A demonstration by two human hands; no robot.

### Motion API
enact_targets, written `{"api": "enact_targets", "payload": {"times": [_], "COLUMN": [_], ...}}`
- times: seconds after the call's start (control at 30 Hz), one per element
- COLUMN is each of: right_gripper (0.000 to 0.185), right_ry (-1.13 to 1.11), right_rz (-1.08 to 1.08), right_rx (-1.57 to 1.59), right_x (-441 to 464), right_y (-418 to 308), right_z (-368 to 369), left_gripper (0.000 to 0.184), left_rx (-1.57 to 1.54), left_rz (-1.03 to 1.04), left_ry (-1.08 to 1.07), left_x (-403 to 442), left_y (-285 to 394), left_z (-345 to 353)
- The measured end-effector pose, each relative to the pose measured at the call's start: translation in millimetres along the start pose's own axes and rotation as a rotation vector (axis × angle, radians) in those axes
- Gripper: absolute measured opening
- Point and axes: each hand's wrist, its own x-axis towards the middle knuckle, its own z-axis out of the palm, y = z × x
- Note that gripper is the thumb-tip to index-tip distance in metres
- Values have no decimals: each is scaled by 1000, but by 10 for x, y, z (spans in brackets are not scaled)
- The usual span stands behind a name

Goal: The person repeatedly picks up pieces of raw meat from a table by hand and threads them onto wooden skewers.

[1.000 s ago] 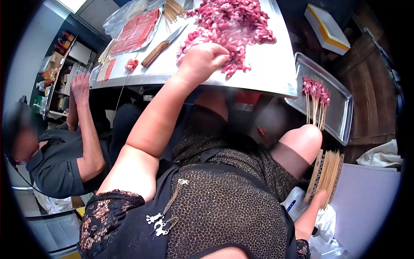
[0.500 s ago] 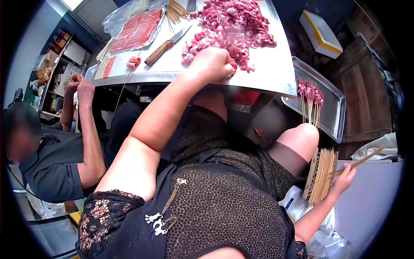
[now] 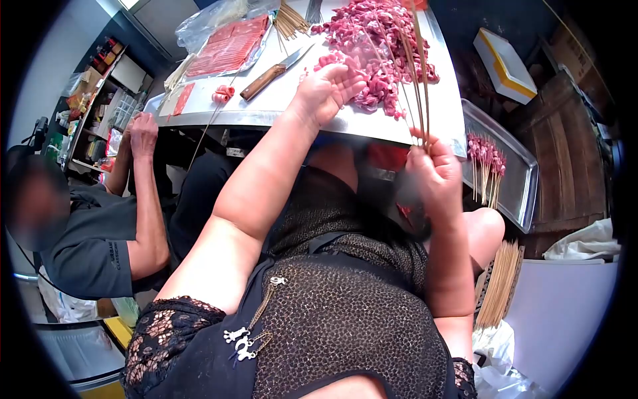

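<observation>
Several thin wooden skewers (image 3: 423, 86) stand up from my right hand (image 3: 435, 166), whose fingers are closed round their lower ends near the table's front edge. My left hand (image 3: 327, 93) is open, palm up with curled, parted fingers, beside the front of a heap of cut pink meat (image 3: 379, 40) on the white table (image 3: 355, 128). Left of that hand lies a knife (image 3: 274, 73) with a wooden handle. Whether small meat pieces touch my left fingers is hard to tell.
A metal tray (image 3: 525, 163) holds meat skewers (image 3: 487, 161) at the right, above a box of bare skewers (image 3: 500, 282). At the left sits a person (image 3: 93, 233) with raised hands. Sliced red meat (image 3: 229, 46) lies at the table's back left.
My right hand has come from the skewer box at the lower right up to the table edge, bringing skewers. My left hand has turned upward and opened beside the meat.
</observation>
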Motion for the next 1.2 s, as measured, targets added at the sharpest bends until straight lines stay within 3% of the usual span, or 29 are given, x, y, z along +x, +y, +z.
{"api": "enact_targets", "payload": {"times": [0.17,0.27,0.4,0.5,0.67,1.2], "right_gripper": [12,14,13,14,14,13], "right_ry": [164,150,113,102,85,109], "right_rz": [192,190,202,183,195,175], "right_rx": [87,196,172,181,157,80], "right_x": [-58,-44,-93,-113,-172,-261], "right_y": [402,396,392,463,420,401], "right_z": [-207,-262,-329,-375,-402,-331], "left_gripper": [12,32,41,39,24,25], "left_rx": [314,477,403,232,253,314], "left_rz": [47,-12,-116,-201,-105,-2], "left_ry": [23,153,188,43,10,14], "left_x": [21,45,85,87,42,-97], "left_y": [-13,34,73,39,-165,-213], "left_z": [94,297,367,337,345,443]}}
